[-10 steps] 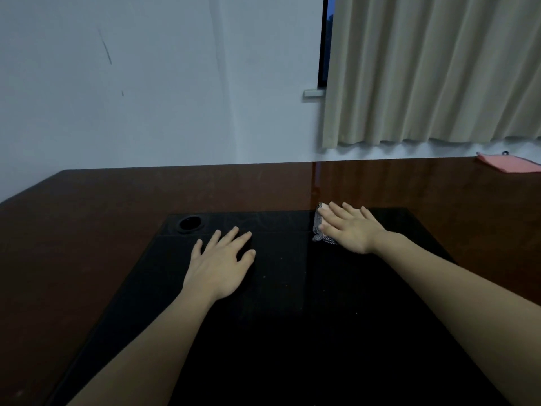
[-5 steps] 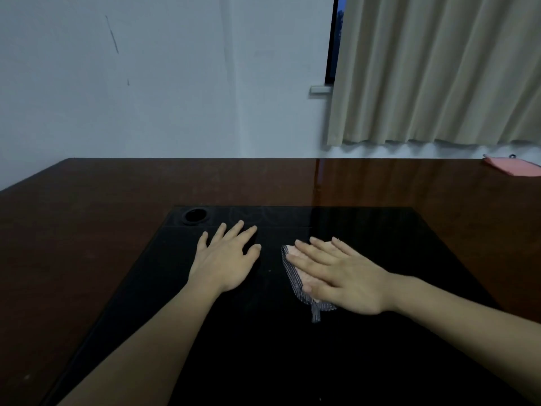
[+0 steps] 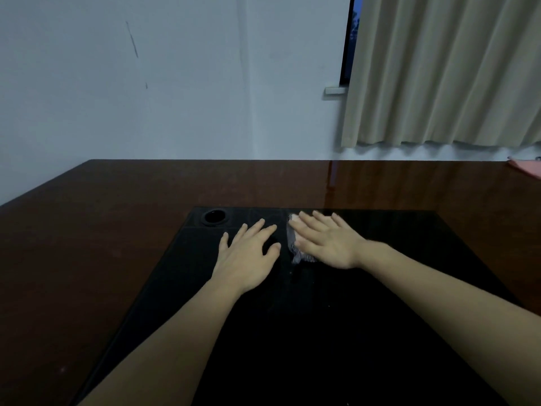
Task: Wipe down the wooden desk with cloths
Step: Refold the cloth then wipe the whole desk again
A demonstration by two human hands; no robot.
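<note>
My right hand (image 3: 325, 244) presses spread flat on the thin, limp cloth (image 3: 294, 247) at twelve o'clock on the dark surface (image 3: 292, 332), my left hand (image 3: 248, 256) splayed empty beside; it should bunch unless pinned by the palm.

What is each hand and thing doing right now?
Left hand: flat on the black desk pad, empty.
Right hand: flat, pressing the mesh cloth.
Mesh cloth: crumpled under the palm.
Curtain: drawn, with a gap at its left edge.
Pink cloth: lying unused, far right.
</note>
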